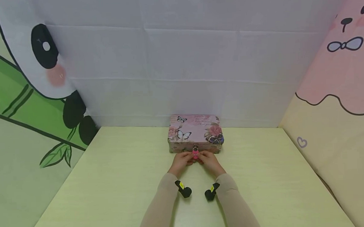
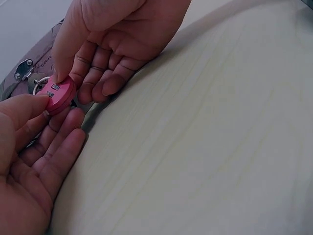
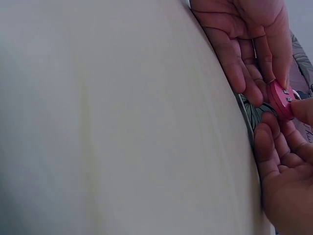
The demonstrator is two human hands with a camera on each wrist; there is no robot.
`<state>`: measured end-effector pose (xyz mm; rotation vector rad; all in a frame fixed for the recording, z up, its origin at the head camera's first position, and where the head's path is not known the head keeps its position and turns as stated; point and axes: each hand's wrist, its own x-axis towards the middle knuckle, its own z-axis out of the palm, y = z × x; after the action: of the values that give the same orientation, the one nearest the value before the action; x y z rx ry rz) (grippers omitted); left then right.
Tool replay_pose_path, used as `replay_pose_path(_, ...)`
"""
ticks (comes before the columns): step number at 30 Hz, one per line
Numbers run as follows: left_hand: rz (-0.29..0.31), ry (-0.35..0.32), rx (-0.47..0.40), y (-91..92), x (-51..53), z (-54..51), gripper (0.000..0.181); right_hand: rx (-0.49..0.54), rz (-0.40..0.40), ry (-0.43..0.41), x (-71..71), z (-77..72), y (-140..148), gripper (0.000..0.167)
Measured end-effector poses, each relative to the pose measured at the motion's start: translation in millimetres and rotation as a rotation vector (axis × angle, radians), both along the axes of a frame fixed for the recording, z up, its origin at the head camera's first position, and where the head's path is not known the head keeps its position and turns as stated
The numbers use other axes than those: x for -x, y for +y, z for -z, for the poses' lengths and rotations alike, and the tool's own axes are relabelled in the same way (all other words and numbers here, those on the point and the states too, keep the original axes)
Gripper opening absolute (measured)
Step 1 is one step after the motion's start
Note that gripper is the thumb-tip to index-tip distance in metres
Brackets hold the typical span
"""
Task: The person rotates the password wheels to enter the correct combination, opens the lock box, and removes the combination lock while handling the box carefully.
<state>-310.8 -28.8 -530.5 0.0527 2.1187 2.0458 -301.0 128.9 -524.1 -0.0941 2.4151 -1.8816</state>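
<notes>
A pink combination padlock (image 1: 195,155) hangs by its metal shackle from the front clasp (image 2: 24,70) of a flower-and-butterfly box (image 1: 197,129). My left hand (image 1: 180,162) pinches one side of the padlock between thumb and fingers. From the opposite side my right hand (image 1: 211,162) pinches it too, its thumb on the lock's face. In the left wrist view, small number dials (image 2: 51,93) show on the pink face. Whether the shackle is locked cannot be made out. The box's lid is down.
The box stands on a pale wood-grain table (image 1: 118,182), close to the white back wall (image 1: 186,60). Painted panels flank the table: a panda (image 1: 45,81) at left, a pink animal (image 1: 340,71) at right. Black wrist devices (image 1: 184,192) sit at both cuffs.
</notes>
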Motion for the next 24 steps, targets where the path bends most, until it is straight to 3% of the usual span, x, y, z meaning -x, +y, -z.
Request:
replay_pose_path(9, -0.001, 0.008, -0.005, 0.9, 0.3, 1.4, 0.028, 0.063, 0.038, -0.024, 5.2, 4.0, -0.3, 0.030)
replay_pose_path(16, -0.006, 0.008, -0.007, 0.9, 0.2, 2.2, 0.029, 0.027, 0.043, -0.019, 2.6, 3.9, -1.4, 0.026)
replay_pose_path(17, -0.006, 0.007, -0.006, 1.0, 0.6, 2.4, 0.029, 0.027, 0.039, -0.023, -1.7, -2.7, -2.3, 0.026)
replay_pose_path(20, -0.006, 0.008, -0.003, 0.9, 0.7, 1.6, 0.029, 0.033, 0.031, -0.025, -2.1, -3.7, -2.6, 0.026)
replay_pose_path(23, -0.006, 0.009, 0.000, 0.8, 0.1, 0.6, 0.029, 0.028, 0.020, -0.024, -2.0, -3.5, -2.4, 0.027)
replay_pose_path(24, -0.005, 0.009, -0.001, 0.7, -0.4, 0.0, 0.029, 0.025, 0.020, -0.020, 1.9, 2.5, -1.4, 0.027)
